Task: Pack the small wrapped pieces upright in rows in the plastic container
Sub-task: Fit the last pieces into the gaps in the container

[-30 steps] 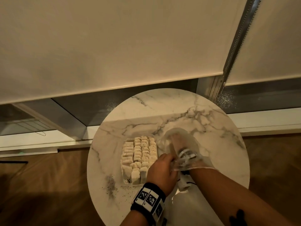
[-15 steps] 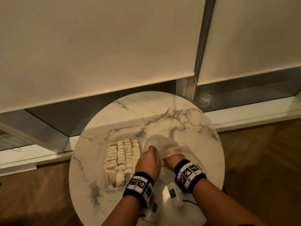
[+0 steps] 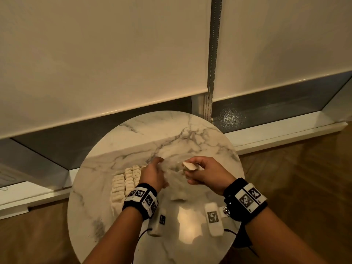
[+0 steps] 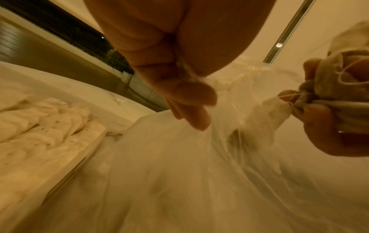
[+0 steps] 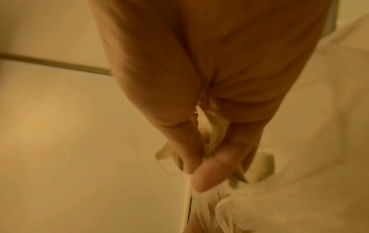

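A clear plastic container (image 3: 116, 197) holds rows of pale wrapped pieces (image 3: 127, 178) on the left of the round marble table (image 3: 171, 134); the same container (image 4: 60, 157) shows in the left wrist view. Beside it on the right lies a clear plastic bag (image 3: 175, 180) with more pieces inside. My left hand (image 3: 158, 164) pinches the bag's edge (image 4: 189, 82). My right hand (image 3: 190, 174), raised over the bag, grips a few wrapped pieces (image 3: 188, 165) along with some of the bag's film. Those pieces (image 5: 209, 134) sit between thumb and fingers.
The table's rim is close on all sides, with wood floor (image 3: 304, 178) below. Roller blinds (image 3: 114, 54) and a window sill (image 3: 285, 134) stand behind it. Camera modules (image 3: 214, 219) hang under my wrists above the near tabletop.
My right hand has come up out of the bag holding wrapped pieces. The left hand stays on the bag's edge beside the container. My head view has swung to the right.
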`<state>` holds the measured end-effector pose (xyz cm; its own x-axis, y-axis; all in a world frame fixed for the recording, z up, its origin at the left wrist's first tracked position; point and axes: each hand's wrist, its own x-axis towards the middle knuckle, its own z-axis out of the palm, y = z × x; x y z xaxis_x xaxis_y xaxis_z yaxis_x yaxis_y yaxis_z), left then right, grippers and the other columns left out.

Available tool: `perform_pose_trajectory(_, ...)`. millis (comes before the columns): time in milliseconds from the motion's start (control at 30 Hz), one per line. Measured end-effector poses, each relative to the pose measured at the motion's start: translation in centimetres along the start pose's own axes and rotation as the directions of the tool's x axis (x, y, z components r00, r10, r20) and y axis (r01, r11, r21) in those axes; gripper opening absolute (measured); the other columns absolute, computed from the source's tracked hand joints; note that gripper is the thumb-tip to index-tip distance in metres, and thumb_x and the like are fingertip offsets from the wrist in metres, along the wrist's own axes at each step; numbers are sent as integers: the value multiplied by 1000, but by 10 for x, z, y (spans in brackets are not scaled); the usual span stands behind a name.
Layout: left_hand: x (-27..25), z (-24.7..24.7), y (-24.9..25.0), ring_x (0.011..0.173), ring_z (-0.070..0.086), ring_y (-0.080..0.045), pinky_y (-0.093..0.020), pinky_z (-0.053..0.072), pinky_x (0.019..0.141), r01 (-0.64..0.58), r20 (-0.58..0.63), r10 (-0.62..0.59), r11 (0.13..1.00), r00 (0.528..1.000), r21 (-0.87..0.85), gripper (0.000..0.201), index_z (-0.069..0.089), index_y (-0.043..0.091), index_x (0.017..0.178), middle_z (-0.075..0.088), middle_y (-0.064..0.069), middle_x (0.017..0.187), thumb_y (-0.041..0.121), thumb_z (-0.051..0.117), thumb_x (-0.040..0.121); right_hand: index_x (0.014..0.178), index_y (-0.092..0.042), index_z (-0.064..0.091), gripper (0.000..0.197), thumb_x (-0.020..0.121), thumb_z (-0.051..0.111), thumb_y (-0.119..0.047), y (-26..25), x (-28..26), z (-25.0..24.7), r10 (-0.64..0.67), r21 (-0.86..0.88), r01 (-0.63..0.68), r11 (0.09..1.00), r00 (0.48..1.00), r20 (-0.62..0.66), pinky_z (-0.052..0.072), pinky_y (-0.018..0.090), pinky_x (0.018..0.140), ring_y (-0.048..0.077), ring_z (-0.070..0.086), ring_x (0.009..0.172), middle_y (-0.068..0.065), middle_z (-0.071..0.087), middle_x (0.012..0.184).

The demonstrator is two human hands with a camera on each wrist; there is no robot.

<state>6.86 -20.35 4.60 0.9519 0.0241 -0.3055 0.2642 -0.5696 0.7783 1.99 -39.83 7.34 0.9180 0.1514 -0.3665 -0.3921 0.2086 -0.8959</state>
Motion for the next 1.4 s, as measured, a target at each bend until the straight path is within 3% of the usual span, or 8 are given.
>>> perform_pose_trajectory(133, 3, -2, 14, 71, 69, -19, -16, 53, 65, -156, -59, 167, 976, 984, 148, 31, 68, 7, 110, 73, -9, 89, -6, 46, 91, 109, -3, 66, 25, 87, 66, 6, 1, 0, -7, -20, 283, 33, 959, 999, -48, 57, 25, 67, 24, 62, 98, 13, 59, 113)
perform_pose_trajectory(267, 2, 6, 13, 112, 63, -25, -29, 49, 97, -221, 2, 225, 952, 974, 214, 37, 62, 11, 129, 68, -9, 122, 10, 58, 92, 110, -4, 64, 24, 88, 62, 6, -8, -4, -8, -19, 473, 33, 881, 999, -35, 59, 25, 67, 32, 63, 101, 15, 64, 112)
perform_pose_trajectory(533, -30, 31, -12, 129, 46, -12, -32, 38, 111, -31, 125, 59, 976, 990, -216, 58, 44, 27, 146, 47, 6, 139, 22, 66, 93, 114, -4, 60, 28, 87, 61, 1, -46, -14, -6, -60, 533, 32, 845, 998, 35, 59, 21, 64, 27, 69, 91, 16, 67, 111)
perform_pose_trajectory(700, -44, 28, -20, 127, 51, -15, -28, 39, 102, -149, -227, 31, 837, 974, -527, 30, 62, 28, 125, 58, 4, 133, 20, 58, 97, 116, -5, 61, 33, 83, 63, 0, -61, -22, 9, -76, 505, 13, 863, 992, 105, 58, 21, 62, 27, 69, 91, 17, 67, 114)
perform_pose_trajectory(833, -52, 5, -11, 118, 60, -16, -43, 46, 103, -188, -282, -9, 723, 959, -664, 31, 70, 25, 116, 69, 7, 120, 36, 50, 95, 113, -6, 63, 33, 81, 66, 1, -63, -23, 31, -58, 468, -26, 883, 985, 163, 58, 22, 60, 28, 69, 93, 21, 64, 119)
perform_pose_trajectory(1033, -61, -28, -3, 119, 62, -25, -48, 50, 94, -173, -124, 122, 616, 985, -768, 38, 62, 16, 128, 65, -5, 129, 28, 35, 105, 112, -5, 65, 30, 84, 62, 2, -52, -18, 70, 10, 496, -149, 855, 962, 273, 59, 22, 62, 23, 70, 87, 15, 69, 105)
perform_pose_trajectory(1200, -74, -51, -18, 89, 67, -37, -40, 55, 68, -73, -7, 110, 616, 994, -785, 38, 69, 3, 108, 68, -27, 105, 35, 58, 90, 108, -3, 67, 23, 87, 57, 4, -31, -2, 91, 88, 602, -249, 759, 955, 284, 59, 23, 61, 30, 68, 91, 22, 63, 111)
perform_pose_trajectory(1400, -77, -80, -47, 72, 68, -29, -31, 55, 60, -68, -29, 66, 729, 997, -682, 17, 70, 2, 106, 71, -13, 87, 7, 57, 96, 106, -8, 65, 48, 64, 89, -2, -8, 15, 116, 177, 622, -405, 671, 901, 396, 59, 25, 57, 29, 64, 94, 17, 63, 108)
